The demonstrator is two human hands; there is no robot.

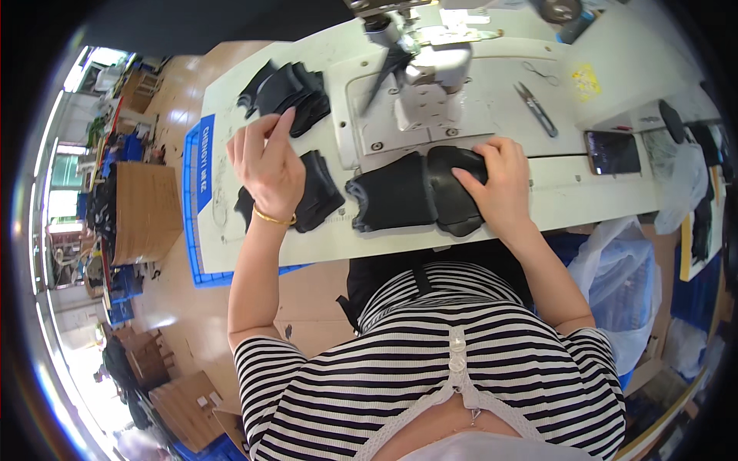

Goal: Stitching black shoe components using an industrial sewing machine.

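A black sewn piece (393,194) lies flat along the front of the white sewing table; its left part is matt cloth, and its right part is smooth, leather-like and rounded (455,190). My right hand (501,184) grips the rounded end, thumb on top and fingers at the far edge. To the left, my left hand (267,163) is raised with bent fingers, a gold bangle at its wrist; whether anything is in it is hidden. Beneath and beside it lie more black pieces (318,196), with another pile (286,91) behind them.
A sewing machine (430,84) stands beyond the piece. Thread snips (536,110), small scissors (543,73) and a phone (613,152) lie to the right. A clear plastic bag (619,284) hangs at the lower right. Cardboard boxes (146,211) stand on the floor at left.
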